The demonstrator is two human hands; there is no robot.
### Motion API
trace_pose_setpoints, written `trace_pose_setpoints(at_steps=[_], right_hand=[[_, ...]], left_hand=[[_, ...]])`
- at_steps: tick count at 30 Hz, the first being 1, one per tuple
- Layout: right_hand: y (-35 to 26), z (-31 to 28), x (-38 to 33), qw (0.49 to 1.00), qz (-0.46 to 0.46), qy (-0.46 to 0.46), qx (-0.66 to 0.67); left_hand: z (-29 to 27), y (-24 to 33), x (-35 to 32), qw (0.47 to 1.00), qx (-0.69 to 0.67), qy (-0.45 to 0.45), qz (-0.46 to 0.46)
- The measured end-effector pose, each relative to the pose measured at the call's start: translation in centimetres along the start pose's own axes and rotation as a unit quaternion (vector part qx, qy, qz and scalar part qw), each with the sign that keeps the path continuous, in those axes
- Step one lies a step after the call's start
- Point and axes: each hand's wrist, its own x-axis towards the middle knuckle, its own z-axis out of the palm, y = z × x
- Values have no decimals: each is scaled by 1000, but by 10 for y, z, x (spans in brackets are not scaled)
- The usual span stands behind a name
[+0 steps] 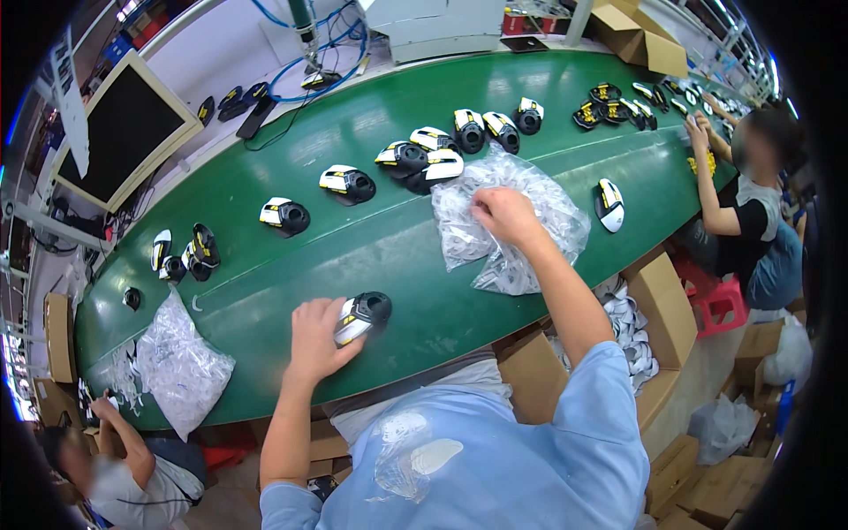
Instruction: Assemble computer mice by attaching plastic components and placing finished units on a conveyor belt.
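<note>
White-and-black shell (358, 318) sits at 8 o'clock from centre, my left hand (320, 340) half closed around it. At 2 o'clock, a clear bag (561, 208) contains pale pieces (455, 208); my right hand (505, 215) curls against it, and I can't tell what it grasps. At 4 o'clock, a carton (670, 309) holds curved white parts (634, 340).

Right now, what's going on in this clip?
The person's left hand grips a black-and-white shell over the green bench. The right hand is at a clear bag of small pieces; whether it pinches one is unclear. Similar shells stand farther back, and a co-worker sits toward each end, left and right.
</note>
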Motion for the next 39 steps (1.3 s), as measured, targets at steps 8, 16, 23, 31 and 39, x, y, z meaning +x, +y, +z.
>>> trace_pose_setpoints(at_steps=[8, 16, 23, 31, 39], right_hand=[[-6, -38, -16, 961, -34, 219, 167], [11, -39, -15, 966, 24, 191, 171], [-14, -17, -21, 920, 35, 160, 355], [-157, 45, -78, 903, -120, -62, 407], [-190, 56, -85, 882, -152, -65, 442]], left_hand=[[17, -4, -15, 998, -33, 46, -20], [36, 4, -10, 994, 1, 110, -18], [40, 4, -16, 992, -19, 119, -46], [47, 36, -7, 989, -28, 125, -75], [23, 38, -17, 891, -437, 91, -79]])
